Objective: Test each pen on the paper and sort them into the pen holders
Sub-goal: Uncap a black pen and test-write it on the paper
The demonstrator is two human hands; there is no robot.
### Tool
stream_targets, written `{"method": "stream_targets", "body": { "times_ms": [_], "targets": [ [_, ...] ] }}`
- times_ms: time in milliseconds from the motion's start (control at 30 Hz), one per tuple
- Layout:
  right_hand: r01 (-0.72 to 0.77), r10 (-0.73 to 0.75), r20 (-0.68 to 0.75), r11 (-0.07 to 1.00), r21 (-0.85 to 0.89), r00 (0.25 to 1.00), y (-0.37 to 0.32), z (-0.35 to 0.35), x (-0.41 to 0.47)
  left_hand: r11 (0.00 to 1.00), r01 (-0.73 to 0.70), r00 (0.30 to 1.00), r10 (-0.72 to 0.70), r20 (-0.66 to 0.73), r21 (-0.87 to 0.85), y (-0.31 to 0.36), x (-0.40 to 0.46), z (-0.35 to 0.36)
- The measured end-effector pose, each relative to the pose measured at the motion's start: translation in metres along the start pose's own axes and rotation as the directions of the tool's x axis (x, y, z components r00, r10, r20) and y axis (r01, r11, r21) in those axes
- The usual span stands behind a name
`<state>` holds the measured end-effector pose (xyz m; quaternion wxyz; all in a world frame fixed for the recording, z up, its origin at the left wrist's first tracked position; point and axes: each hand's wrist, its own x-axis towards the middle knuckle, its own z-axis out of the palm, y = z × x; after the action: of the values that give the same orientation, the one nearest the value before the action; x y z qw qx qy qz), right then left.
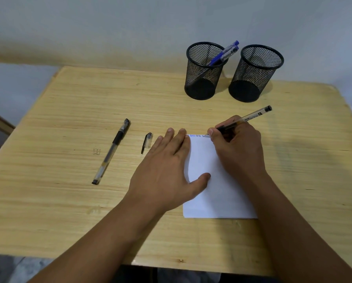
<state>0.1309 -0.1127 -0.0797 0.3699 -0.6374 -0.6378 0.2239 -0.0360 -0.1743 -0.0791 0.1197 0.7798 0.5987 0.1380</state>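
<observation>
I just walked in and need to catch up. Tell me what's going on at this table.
A person is testing pens. The right hand writes with an uncapped pen along the top edge of the paper, while the left hand lies flat, holding the sheet down. The loose cap and another capped pen lie on the table. The left holder has blue pens; the right holder looks empty.

We take this for a plain study or office corner. A light wooden desk (69, 111) stands against a bare pale wall (109, 23). On the desk's far right part, 2 black mesh pen holders (203, 78) stand side by side. A white sheet of paper (218, 190) lies nearer on the desk, and loose pens (111, 151) lie to its left.
</observation>
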Motion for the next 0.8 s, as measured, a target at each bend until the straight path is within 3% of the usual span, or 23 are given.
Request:
{"method": "stream_targets", "body": {
  "times_ms": [800],
  "targets": [
    [-0.050, 0.050, -0.021, 0.999, -0.013, 0.999, -0.0057, -0.0001, -0.0019, 1.000, -0.002, 1.000, 0.002, -0.007, -0.013, -0.0008, 0.0003, 0.0009]
  ]
}}
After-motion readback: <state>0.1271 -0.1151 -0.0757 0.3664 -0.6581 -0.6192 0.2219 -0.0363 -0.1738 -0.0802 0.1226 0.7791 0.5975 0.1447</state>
